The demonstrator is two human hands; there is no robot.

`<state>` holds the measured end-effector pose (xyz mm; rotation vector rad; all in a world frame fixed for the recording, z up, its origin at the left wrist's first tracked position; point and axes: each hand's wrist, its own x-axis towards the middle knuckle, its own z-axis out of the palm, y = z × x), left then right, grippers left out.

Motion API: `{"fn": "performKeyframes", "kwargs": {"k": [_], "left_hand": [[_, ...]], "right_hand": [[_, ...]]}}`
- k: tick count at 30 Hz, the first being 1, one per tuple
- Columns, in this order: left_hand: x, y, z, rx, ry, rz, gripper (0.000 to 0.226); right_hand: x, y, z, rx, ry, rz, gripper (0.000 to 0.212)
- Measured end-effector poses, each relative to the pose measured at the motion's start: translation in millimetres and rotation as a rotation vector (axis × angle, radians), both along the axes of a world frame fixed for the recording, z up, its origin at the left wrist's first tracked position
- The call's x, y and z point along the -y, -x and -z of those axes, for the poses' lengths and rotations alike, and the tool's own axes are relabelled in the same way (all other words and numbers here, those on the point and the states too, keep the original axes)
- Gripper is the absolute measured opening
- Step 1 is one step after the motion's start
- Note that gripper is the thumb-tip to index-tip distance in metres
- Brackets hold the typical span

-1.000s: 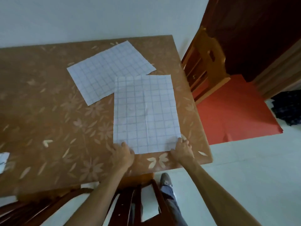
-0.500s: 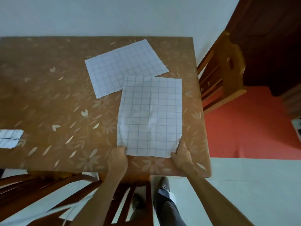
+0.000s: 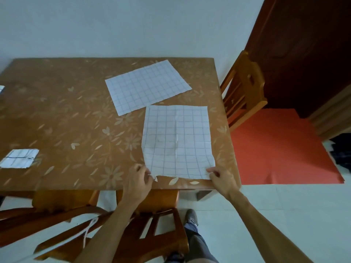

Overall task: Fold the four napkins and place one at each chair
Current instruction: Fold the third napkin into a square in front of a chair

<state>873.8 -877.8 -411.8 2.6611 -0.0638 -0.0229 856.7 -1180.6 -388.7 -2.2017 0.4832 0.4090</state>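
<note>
Left to right: a folded napkin (image 3: pixel 20 158) with dark illegible marks, nearer the table's (image 3: pixel 62 114) left end than half a second ago, as the view has shifted. Left hand (image 3: pixel 139 180) pinches the near-left corner of the grid-printed napkin (image 3: pixel 177 141), now curled up off the table; right hand (image 3: pixel 221 176) pinches the near-right corner, thumb on top. A second open napkin (image 3: pixel 147 86) lies behind, just touching it. A chair (image 3: pixel 245 88) stands at right.

Bare forearms (image 3: pixel 252 215) — grey trousers (image 3: pixel 197 245), sneakers (image 3: pixel 191 216)
</note>
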Motion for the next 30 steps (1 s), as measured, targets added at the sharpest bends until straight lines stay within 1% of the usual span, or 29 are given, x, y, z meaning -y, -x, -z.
{"fn": "performKeyframes", "kwargs": {"k": [2,5,7,8,9,11,13,14,15,17,21,22,24,26,28,30], "left_hand": [[-4.1,10.1,-3.5,-0.002,0.083,0.027,0.014],[-6.4,25.9,-8.9,-0.011,0.22,-0.011,0.015],[-6.8,34.6,-13.2,-0.001,0.277,-0.04,0.017],[-6.7,37.8,-15.1,0.002,0.291,-0.047,0.02],[-5.3,41.0,-18.3,-0.001,0.3,-0.048,0.027],[0.0,46.3,-22.5,-0.05,0.294,-0.012,0.047],[8.4,49.0,-22.8,-0.125,0.263,0.049,0.068],[12.9,49.1,-20.1,-0.161,0.232,0.069,0.076],[17.3,48.5,-15.2,-0.177,0.2,0.08,0.08],[24.7,47.1,-6.5,-0.132,0.131,0.075,0.075],[30.9,36.0,-9.4,0.087,0.113,0.043,0.041],[29.6,31.7,-10.7,0.108,0.095,0.047,0.035],[24.0,19.6,-10.3,0.098,0.08,0.054,0.032],[17.0,2.4,-7.8,0.078,0.078,0.058,0.035],[11.8,-18.0,-6.8,0.058,0.109,0.034,0.035],[9.7,-42.5,-7.5,0.007,0.175,-0.046,0.019]], "right_hand": [[-1.9,14.5,-5.3,0.035,-0.002,-0.005,0.035],[-6.7,33.6,-14.9,0.09,-0.001,-0.047,0.039],[-10.1,42.7,-22.3,0.106,-0.003,-0.062,0.035],[-10.8,45.5,-24.2,0.14,0.032,-0.078,0.032],[-11.0,47.4,-24.6,0.183,0.087,-0.095,0.028],[-12.1,48.8,-26.6,0.286,0.144,-0.099,0.019],[-15.0,47.9,-29.3,0.37,0.148,-0.093,0.009],[-16.6,46.6,-31.1,0.396,0.15,-0.092,0.003],[-17.6,44.9,-33.2,0.406,0.151,-0.087,0.002],[-17.9,41.0,-36.3,0.416,0.141,-0.066,0.007],[-7.6,24.3,-40.9,0.427,0.149,0.004,0.015],[-2.9,18.2,-39.9,0.431,0.151,0.019,0.017],[6.6,3.8,-35.5,0.436,0.169,0.024,0.015],[15.4,-13.6,-29.4,0.413,0.205,0.015,0.002],[25.1,-34.6,-20.0,0.38,0.24,0.01,0.011],[33.6,-59.0,-14.3,0.374,0.266,0.0,0.014]]}}
